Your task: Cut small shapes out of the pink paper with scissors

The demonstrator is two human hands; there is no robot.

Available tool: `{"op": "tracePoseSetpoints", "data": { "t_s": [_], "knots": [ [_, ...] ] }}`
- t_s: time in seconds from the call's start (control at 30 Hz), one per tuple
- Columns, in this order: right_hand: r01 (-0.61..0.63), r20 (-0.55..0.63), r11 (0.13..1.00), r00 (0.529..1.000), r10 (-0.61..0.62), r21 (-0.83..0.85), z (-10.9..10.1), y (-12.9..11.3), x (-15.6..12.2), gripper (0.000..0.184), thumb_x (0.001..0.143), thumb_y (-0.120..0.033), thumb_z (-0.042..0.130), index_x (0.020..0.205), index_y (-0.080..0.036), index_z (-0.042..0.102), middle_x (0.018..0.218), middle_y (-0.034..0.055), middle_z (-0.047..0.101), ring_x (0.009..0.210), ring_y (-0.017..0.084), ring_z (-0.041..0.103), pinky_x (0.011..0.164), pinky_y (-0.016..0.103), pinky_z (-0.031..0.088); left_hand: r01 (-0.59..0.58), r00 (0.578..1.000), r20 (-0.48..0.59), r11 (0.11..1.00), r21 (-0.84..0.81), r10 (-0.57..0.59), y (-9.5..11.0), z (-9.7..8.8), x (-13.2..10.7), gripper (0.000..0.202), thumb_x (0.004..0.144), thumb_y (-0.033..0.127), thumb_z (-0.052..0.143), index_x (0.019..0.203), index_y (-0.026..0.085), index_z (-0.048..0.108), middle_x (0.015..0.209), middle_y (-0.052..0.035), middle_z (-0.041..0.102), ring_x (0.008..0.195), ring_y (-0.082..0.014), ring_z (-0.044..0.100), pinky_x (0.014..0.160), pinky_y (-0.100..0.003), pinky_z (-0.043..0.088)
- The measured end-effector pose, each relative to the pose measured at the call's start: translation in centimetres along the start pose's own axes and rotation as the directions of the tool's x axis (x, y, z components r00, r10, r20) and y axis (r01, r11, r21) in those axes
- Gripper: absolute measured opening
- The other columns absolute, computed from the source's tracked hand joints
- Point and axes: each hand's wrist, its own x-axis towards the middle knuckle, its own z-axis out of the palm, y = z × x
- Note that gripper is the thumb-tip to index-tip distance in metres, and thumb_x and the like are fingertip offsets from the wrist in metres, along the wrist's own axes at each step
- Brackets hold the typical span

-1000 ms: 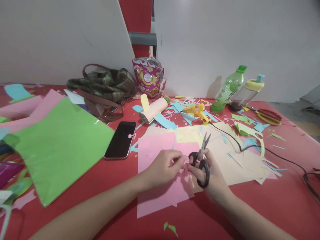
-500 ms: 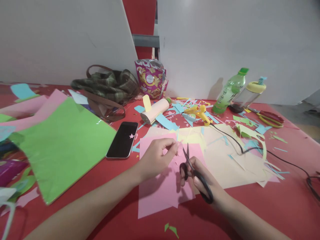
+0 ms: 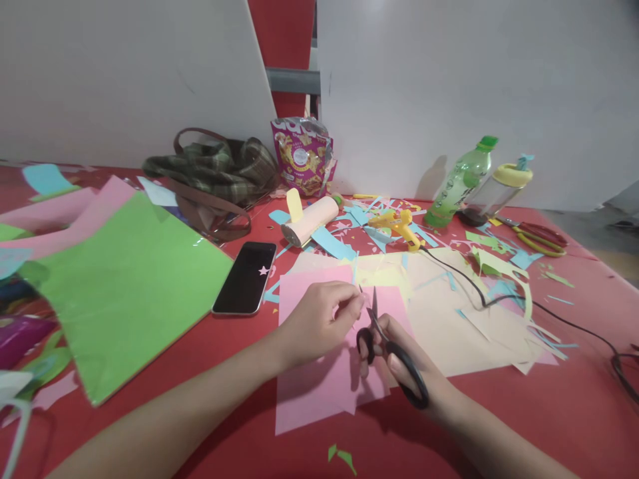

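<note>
Snack bag (image 3: 302, 158), beyond the grip & slightly L: big white letters along top, cut off by crumpled rim, brand not legible; round badge's print too small. Green-capped bottle (image 3: 459, 183), beyond grip & well to R, has dark label lettering, too blurred to read. Black-handled scissors (image 3: 378, 327) sit in R hand (image 3: 407, 346), slim metal blades parted, tips pointing away from body, right by L fingertips. L hand (image 3: 319, 320) pinches small pink paper scrap (image 3: 365, 297) btwn thumb & index, mostly hidden. R fingers go thru handle loops. Both hands over pink sheets (image 3: 299, 406), forearms angled in from either side. Smartphone (image 3: 244, 279) L of grip w/ pink star (image 3: 263, 271) on dark screen.
</note>
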Motion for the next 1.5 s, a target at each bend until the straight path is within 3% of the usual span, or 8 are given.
{"op": "tracePoseSetpoints", "data": {
  "t_s": [1.5],
  "knots": [
    [-0.007, 0.000, 0.998, 1.000, 0.007, 0.062, 0.04, 0.21, -0.07, 0.029, 0.073, -0.045, 0.051, 0.078, -0.020, 0.036, 0.077, 0.0024, 0.044, 0.064, 0.014, 0.046, 0.060, 0.029, 0.036, -0.033, 0.999, 0.003, 0.999, 0.043, 0.033, -0.13, -0.01, -0.02, 0.029, 0.083, 0.022, 0.032, 0.060, 0.014, 0.047, 0.058, 0.0011, 0.049, 0.056, -0.0090, 0.045, 0.054, -0.020, 0.035]
  ]
}}
